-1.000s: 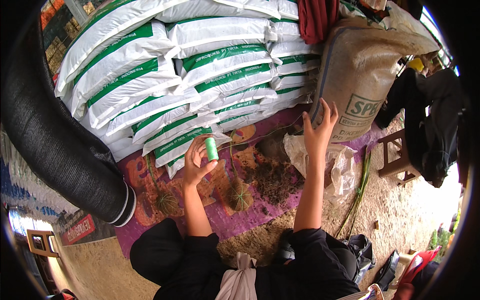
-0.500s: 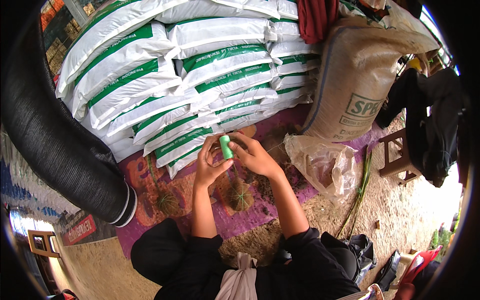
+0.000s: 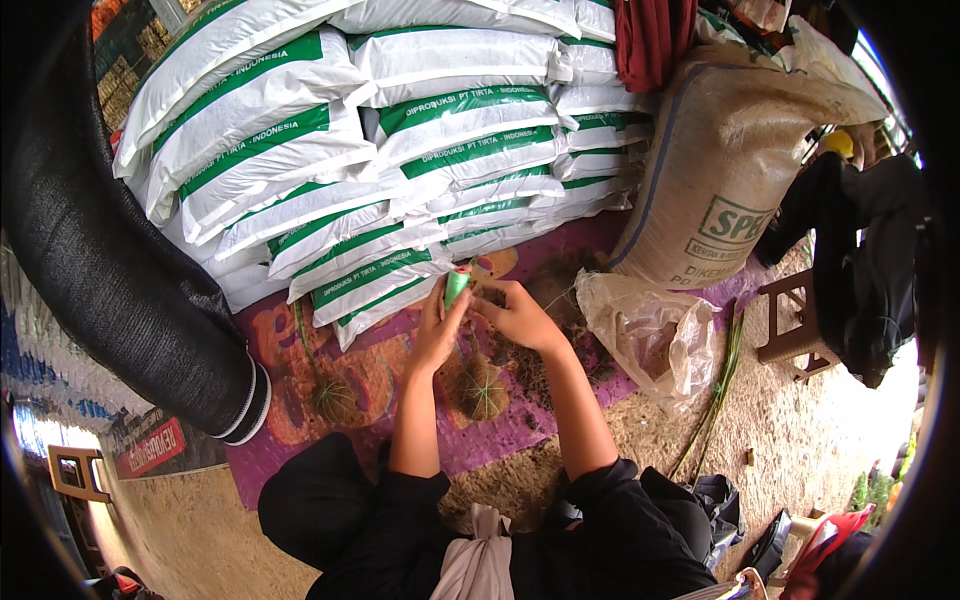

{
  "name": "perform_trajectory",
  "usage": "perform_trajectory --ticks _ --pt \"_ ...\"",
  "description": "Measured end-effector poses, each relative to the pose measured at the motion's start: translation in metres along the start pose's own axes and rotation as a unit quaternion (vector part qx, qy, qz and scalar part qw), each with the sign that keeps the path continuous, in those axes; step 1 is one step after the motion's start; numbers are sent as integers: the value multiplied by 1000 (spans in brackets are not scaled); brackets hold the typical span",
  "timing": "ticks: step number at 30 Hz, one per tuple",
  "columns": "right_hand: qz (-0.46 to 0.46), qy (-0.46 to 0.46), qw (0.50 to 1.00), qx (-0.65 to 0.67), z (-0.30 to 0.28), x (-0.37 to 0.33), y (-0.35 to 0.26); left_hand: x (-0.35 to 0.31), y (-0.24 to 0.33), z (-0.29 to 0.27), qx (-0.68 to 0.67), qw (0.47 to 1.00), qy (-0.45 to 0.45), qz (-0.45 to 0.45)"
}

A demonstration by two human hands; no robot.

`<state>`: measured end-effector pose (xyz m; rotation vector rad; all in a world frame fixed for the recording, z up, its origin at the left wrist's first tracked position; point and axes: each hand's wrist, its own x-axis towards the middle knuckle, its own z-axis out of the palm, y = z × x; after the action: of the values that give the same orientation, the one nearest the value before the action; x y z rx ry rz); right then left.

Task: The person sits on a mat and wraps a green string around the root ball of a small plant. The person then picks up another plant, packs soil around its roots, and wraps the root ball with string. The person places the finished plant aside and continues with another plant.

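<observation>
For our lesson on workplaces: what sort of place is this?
Probably a plant nursery or garden storage area: stacked white sacks, loose dark soil and two thread-wrapped balls on a purple mat.

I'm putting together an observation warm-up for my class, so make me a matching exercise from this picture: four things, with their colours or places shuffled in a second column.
Things:
1. Spool
2. Plastic bag
3. Large sack
4. Long roll

Descriptions:
A. Brown, standing upright
B. Black, at the picture's left
C. Green, held in the left hand
D. See-through and crumpled

Pairs: 1-C, 2-D, 3-A, 4-B
</observation>
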<state>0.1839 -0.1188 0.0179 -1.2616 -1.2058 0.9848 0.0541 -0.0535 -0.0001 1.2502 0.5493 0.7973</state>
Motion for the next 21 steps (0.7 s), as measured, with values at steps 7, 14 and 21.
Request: perform_trajectory --ticks 7,14,21 --pt "77 -19 967 243 -7 -2 -11 2 -11 2 -53 992 115 -26" --pt "-103 181 966 -153 8 6 18 3 -11 13 -19 991 128 -27" --pt "-44 83 967 -237 11 -4 -5 7 -24 0 122 977 160 70"
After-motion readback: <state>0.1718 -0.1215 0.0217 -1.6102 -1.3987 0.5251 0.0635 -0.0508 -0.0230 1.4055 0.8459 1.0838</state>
